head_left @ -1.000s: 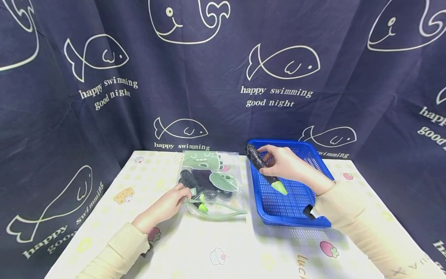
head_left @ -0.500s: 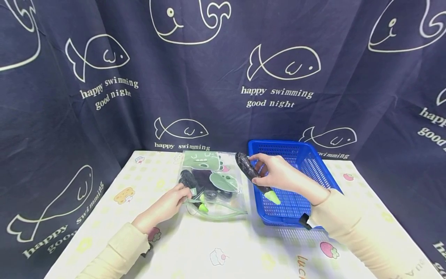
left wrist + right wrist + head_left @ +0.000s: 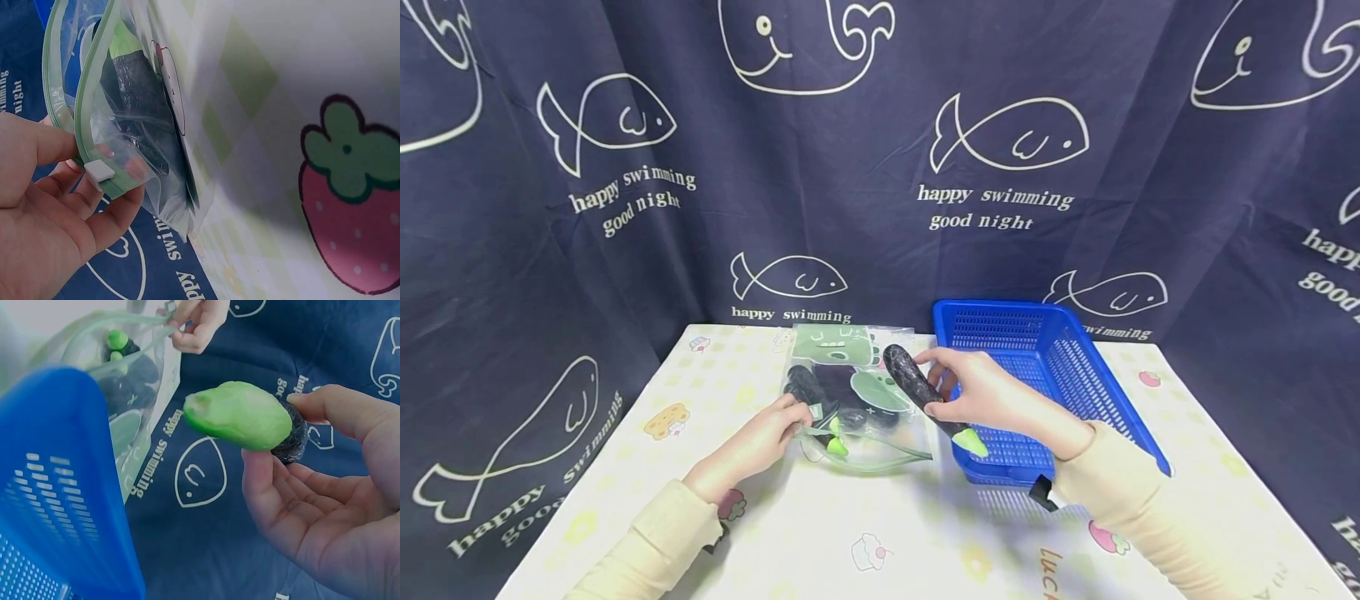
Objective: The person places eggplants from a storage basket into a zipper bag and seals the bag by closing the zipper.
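Note:
My right hand point(image 3: 973, 387) grips a dark eggplant point(image 3: 910, 375) with a light-green stem end, held tilted over the gap between the bag and the blue basket. In the right wrist view its green cap point(image 3: 240, 415) points toward the camera's left. My left hand point(image 3: 775, 429) pinches the zip edge of a clear plastic zip bag point(image 3: 880, 446) by its white slider point(image 3: 99, 170). The bag's mouth gapes toward me. Inside it lie dark eggplants with green ends, one of them an eggplant point(image 3: 134, 81) close to the left fingers; printed patterns on the bag partly hide them.
The blue plastic basket point(image 3: 1112, 400) stands right of the bag, and no eggplant shows in its visible part. A pale patterned cloth point(image 3: 820, 533) covers the table. Behind it hangs a dark blue curtain point(image 3: 865, 183) with white fish drawings.
My right hand has carried the eggplant leftward and slightly down from over the basket to the bag's right side. My left hand and the bag have stayed in place.

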Demonstrator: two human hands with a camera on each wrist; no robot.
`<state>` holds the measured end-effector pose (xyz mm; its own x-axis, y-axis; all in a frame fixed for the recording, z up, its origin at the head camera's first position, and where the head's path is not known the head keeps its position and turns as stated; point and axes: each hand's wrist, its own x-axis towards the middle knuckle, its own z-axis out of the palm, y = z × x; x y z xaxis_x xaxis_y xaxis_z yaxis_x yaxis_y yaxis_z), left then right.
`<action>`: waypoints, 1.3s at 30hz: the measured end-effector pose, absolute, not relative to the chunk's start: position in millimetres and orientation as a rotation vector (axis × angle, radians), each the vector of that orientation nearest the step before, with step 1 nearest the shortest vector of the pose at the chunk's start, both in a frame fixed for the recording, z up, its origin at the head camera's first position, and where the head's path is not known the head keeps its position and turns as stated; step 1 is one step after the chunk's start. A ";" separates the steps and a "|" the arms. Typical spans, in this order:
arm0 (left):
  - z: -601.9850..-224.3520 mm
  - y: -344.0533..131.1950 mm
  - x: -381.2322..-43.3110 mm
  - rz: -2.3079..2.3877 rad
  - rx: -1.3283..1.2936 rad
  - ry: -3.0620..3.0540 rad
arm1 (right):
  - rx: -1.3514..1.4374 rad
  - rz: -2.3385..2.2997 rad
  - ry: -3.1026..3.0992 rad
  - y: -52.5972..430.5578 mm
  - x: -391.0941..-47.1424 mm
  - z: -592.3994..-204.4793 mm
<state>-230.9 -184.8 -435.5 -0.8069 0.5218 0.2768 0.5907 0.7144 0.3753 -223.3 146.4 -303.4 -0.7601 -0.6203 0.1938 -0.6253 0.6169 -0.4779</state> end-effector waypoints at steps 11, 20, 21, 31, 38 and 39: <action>-437.2 -185.1 -231.6 -0.672 -0.909 -2.763 | 1.158 0.919 -2.827 131.2 -213.0 -314.4; -435.6 -184.9 -231.5 -0.668 -0.909 -2.746 | 1.197 0.939 -2.816 122.1 -208.3 -327.7; -435.5 -184.9 -231.3 -0.667 -0.907 -2.746 | 1.192 0.944 -2.822 121.6 -208.0 -329.6; -435.6 -184.3 -231.7 -0.673 -0.893 -2.757 | 1.265 0.984 -2.814 114.0 -207.8 -351.5; -436.6 -183.8 -232.4 -0.680 -0.888 -2.747 | 1.287 1.037 -2.809 107.6 -206.9 -366.5; -436.9 -183.7 -232.5 -0.684 -0.884 -2.744 | 1.282 1.045 -2.812 106.8 -206.4 -368.1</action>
<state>-232.5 -183.7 -436.9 -0.8073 0.5075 0.3011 0.5894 0.7176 0.3710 -206.4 106.8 -368.1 -0.6850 -0.7135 0.1474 -0.6364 0.4876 -0.5977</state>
